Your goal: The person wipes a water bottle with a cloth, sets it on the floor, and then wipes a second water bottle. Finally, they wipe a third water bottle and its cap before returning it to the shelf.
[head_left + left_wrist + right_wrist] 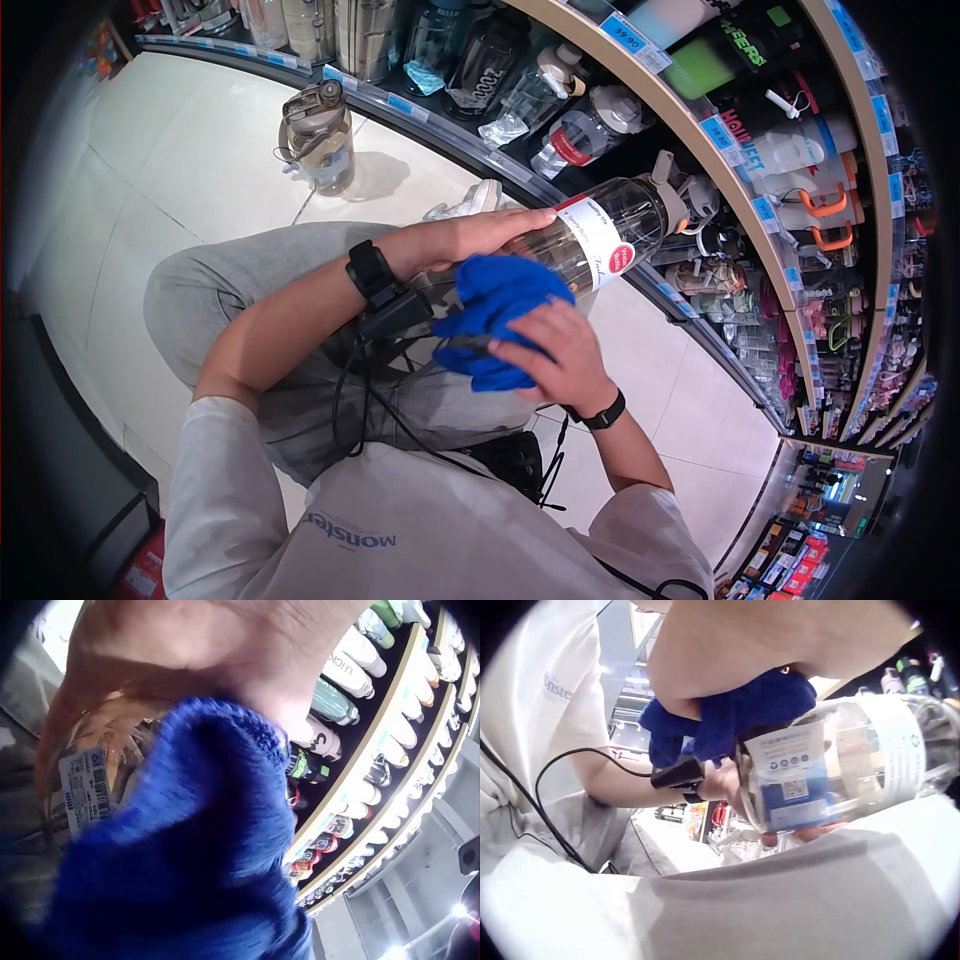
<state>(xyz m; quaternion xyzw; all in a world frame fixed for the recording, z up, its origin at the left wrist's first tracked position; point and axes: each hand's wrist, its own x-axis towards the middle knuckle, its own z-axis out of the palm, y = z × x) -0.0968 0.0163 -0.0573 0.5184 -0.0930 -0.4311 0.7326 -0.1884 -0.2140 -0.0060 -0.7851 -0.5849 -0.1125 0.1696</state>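
Note:
A large clear brown-tinted water bottle with a white and red label lies tilted over my lap, its handled lid toward the shelf. My left hand grips it near the base, with fingers along its side; in the right wrist view fingers also show beneath the bottle. A bunched blue cloth is in my right hand, fingers curled into it, and overlaps the base end. In the left wrist view the cloth covers much of the bottle beside a barcode sticker.
A similar bottle with a handled lid stands on the tiled floor to the left. Curved shelves with price tags hold many bottles ahead and to the right. Black cables run from the left wrist device across my lap.

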